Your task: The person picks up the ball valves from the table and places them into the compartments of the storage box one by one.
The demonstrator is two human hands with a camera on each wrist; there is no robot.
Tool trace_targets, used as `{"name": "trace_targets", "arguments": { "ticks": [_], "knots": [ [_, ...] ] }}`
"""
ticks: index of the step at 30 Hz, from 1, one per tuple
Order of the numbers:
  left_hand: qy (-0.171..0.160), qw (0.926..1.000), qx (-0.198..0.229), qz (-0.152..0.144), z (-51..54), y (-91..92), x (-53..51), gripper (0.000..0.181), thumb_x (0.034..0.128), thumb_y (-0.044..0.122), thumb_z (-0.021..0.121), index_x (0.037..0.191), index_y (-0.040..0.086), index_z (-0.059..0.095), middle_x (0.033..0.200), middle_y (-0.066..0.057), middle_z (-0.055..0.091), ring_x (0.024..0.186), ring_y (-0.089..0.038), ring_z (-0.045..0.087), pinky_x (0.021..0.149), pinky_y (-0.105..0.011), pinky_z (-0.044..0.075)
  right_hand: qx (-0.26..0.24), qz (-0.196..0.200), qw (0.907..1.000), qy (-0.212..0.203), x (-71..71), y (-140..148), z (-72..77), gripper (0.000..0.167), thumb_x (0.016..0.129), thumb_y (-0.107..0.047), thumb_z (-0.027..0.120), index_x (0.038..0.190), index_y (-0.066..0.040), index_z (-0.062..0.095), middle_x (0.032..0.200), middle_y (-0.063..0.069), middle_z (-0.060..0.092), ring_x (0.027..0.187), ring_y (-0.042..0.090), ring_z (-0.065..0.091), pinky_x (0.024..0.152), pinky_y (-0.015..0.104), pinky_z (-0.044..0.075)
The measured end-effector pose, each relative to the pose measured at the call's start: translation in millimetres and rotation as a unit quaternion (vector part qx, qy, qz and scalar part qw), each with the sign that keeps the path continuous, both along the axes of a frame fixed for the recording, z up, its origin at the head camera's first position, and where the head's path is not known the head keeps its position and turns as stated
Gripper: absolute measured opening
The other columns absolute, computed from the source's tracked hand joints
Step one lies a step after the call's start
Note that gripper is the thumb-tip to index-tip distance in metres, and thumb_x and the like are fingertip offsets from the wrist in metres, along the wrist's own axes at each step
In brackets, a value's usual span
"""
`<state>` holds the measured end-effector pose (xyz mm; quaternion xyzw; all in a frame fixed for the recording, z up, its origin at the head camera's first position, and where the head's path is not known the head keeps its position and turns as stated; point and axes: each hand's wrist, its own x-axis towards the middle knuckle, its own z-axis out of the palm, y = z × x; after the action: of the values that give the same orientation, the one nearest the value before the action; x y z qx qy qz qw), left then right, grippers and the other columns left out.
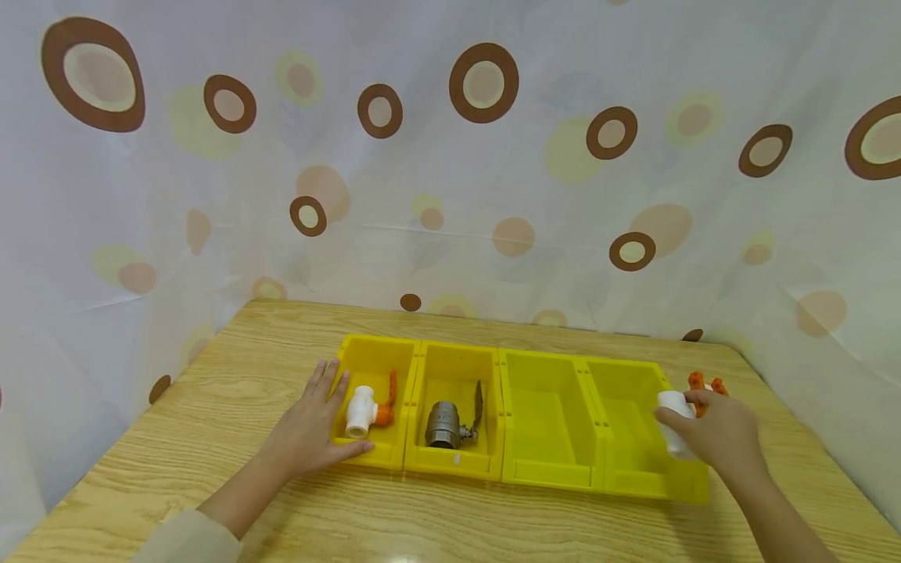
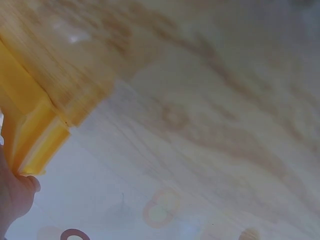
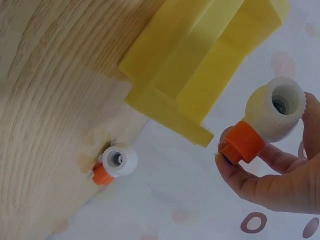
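Note:
My right hand point(image 1: 728, 439) holds a white plastic ball valve point(image 3: 265, 112) with an orange handle, just off the right end of a row of yellow bins point(image 1: 549, 473). In the right wrist view its fingers curl round the body and the orange part. My left hand point(image 1: 306, 430) rests against the leftmost bin, fingers straight along its side and thumb at the front rim. That bin contains a white valve point(image 1: 362, 410) with an orange handle. A metal ball valve point(image 1: 443, 426) with a dark lever lies in the second bin.
Another white and orange valve point(image 3: 122, 159) stands on the wooden table point(image 3: 45, 125) beyond the bins' right end, mostly hidden in the head view. The two right-hand bins show bare floors. A dotted curtain point(image 1: 436, 172) hangs behind the table.

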<state>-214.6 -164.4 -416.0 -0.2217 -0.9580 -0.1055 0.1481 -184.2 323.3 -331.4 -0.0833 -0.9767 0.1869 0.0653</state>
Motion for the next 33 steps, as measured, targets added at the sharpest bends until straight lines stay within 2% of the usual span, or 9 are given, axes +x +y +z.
{"name": "trace_targets", "arguments": {
  "ticks": [5, 8, 13, 15, 21, 33],
  "knots": [
    [0.001, 1.0, -0.002, 0.0, -0.1, -0.1, 0.2, 0.103, 0.0754, 0.068, 0.058, 0.14, -0.008, 0.031, 0.148, -0.031, 0.021, 0.138, -0.046, 0.018, 0.092, -0.051, 0.048, -0.006, 0.006, 1.0, 0.004, -2.9, -10, -0.5, 0.067, 0.085, -0.038, 0.061, 0.118, 0.02, 0.05, 0.091, 0.032, 0.064, 0.065, 0.024, 0.055, 0.048, 0.027, 0.045],
    [0.0, 1.0, 0.0, -0.001, -0.3, 0.0, 0.1, 0.103, 0.0753, 0.067, 0.058, 0.14, -0.008, 0.031, 0.148, -0.031, 0.02, 0.138, -0.046, 0.018, 0.092, -0.051, 0.047, -0.005, 0.007, 0.9999, 0.006, -3.9, -14, -1.1, 0.068, 0.084, -0.039, 0.061, 0.117, 0.019, 0.051, 0.094, 0.033, 0.063, 0.071, 0.029, 0.056, 0.054, 0.03, 0.042],
    [0.0, 1.0, 0.003, -0.002, -1.8, 0.0, -0.4, 0.103, 0.0753, 0.067, 0.059, 0.14, -0.008, 0.031, 0.149, -0.031, 0.02, 0.138, -0.046, 0.018, 0.093, -0.052, 0.046, -0.008, 0.007, 0.9999, 0.011, -4.3, -20, -1.3, 0.068, 0.084, -0.039, 0.062, 0.117, 0.019, 0.051, 0.098, 0.036, 0.06, 0.071, 0.03, 0.056, 0.053, 0.03, 0.041],
    [0.002, 1.0, 0.003, -0.002, -2.3, -0.2, -0.5, 0.103, 0.0753, 0.067, 0.059, 0.14, -0.008, 0.032, 0.149, -0.03, 0.02, 0.138, -0.046, 0.018, 0.093, -0.051, 0.047, -0.011, 0.01, 0.9998, 0.016, -4.4, -22, -1.5, 0.067, 0.084, -0.038, 0.062, 0.117, 0.019, 0.051, 0.099, 0.037, 0.059, 0.071, 0.029, 0.055, 0.049, 0.027, 0.043],
    [0.005, 1.0, 0.003, 0.0, -2.0, -0.3, -0.6, 0.103, 0.075, 0.067, 0.059, 0.14, -0.008, 0.032, 0.149, -0.03, 0.021, 0.138, -0.045, 0.018, 0.094, -0.051, 0.046, -0.018, 0.014, 0.9995, 0.023, -4.3, -27, -1.6, 0.066, 0.083, -0.038, 0.064, 0.115, 0.019, 0.053, 0.103, 0.037, 0.057, 0.078, 0.034, 0.052, 0.05, 0.027, 0.042],
    [0.009, 1.0, -0.004, 0.002, -2.2, -0.4, -0.9, 0.103, 0.0748, 0.067, 0.059, 0.139, -0.008, 0.033, 0.148, -0.03, 0.021, 0.138, -0.045, 0.018, 0.094, -0.05, 0.046, -0.029, 0.022, 0.9993, 0.01, -5.0, -37, -0.3, 0.066, 0.084, -0.036, 0.064, 0.118, 0.018, 0.051, 0.107, 0.036, 0.058, 0.067, 0.023, 0.054, 0.049, 0.026, 0.043]
  ]
}}
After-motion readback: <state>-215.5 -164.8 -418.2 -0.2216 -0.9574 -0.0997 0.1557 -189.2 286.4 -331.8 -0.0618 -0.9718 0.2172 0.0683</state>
